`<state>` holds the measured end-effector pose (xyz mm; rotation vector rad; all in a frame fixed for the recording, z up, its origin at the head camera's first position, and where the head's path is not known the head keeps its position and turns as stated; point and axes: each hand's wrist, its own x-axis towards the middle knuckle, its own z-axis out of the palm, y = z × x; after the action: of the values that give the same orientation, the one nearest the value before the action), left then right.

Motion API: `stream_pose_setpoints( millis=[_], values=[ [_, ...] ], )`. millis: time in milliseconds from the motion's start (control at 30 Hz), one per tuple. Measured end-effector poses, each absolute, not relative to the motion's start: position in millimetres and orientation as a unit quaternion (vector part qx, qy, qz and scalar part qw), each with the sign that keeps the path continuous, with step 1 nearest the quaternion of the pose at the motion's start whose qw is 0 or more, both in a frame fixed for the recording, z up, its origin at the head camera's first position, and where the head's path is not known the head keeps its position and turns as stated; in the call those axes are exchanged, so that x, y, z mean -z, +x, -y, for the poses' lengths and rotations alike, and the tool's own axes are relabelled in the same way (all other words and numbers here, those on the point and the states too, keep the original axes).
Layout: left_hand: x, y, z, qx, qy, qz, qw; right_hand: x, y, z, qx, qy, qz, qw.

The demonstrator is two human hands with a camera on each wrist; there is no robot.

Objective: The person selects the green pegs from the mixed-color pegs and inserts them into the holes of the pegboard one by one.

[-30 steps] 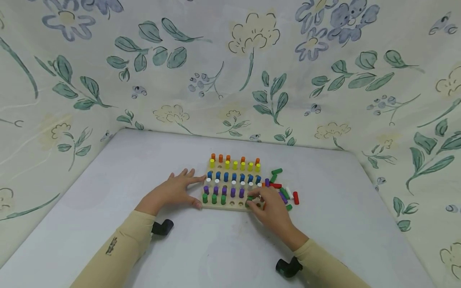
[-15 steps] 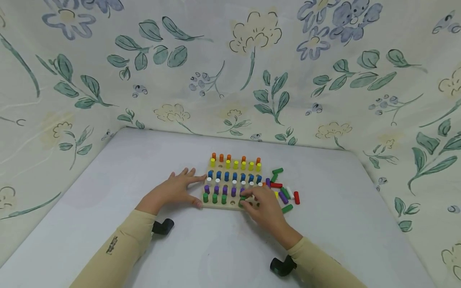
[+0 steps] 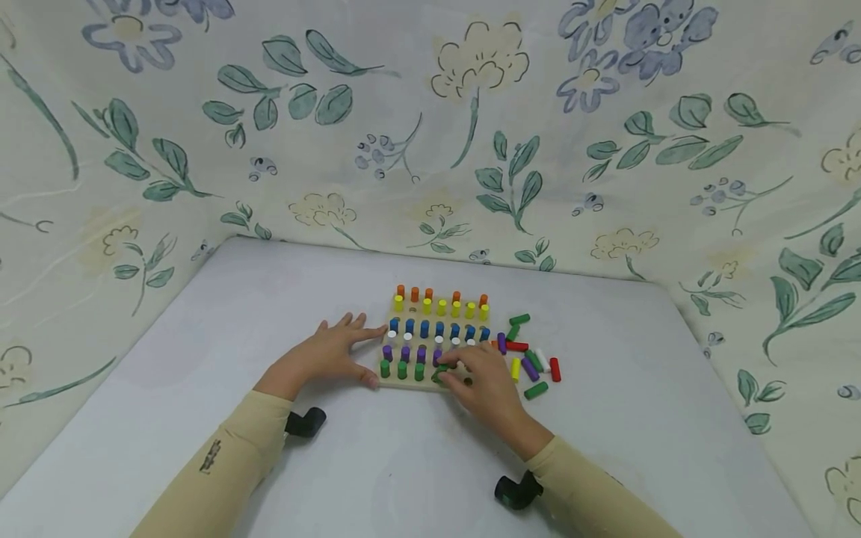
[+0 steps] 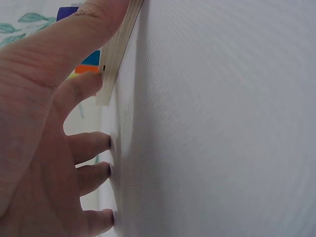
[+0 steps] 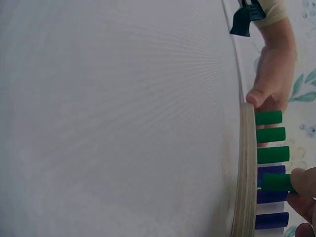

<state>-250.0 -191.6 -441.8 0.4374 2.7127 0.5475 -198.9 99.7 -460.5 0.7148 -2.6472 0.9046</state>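
Observation:
A wooden pegboard lies on the white table, holding rows of orange, yellow, blue, white, purple and green pegs. My left hand is spread at its left side, with thumb and index finger against the board's edge. The other left fingertips rest on the table. My right hand pinches a green peg between thumb and fingers. In the right wrist view that peg stands out from the board's face, beyond three seated green pegs. My right hand hides part of the board's front right corner.
Right of the board lie several loose pegs, among them a red peg, a yellow peg, a white peg and a green peg. Flower-patterned cloth rises behind the table. Black wrist devices sit below both forearms.
The right hand has moved left along the front row with the green peg, to the spot beside the three seated green pegs. The left hand has stayed at the board's edge.

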Motion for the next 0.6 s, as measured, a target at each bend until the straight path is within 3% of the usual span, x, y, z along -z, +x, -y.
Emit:
stream_pose_setpoints(
  millis=[600],
  values=[
    [443.7, -251.5, 191.8, -0.192, 0.154, -0.955, 0.164, 457.9, -196.9, -94.1, -0.267, 0.254, 0.922, 0.119]
  ],
)
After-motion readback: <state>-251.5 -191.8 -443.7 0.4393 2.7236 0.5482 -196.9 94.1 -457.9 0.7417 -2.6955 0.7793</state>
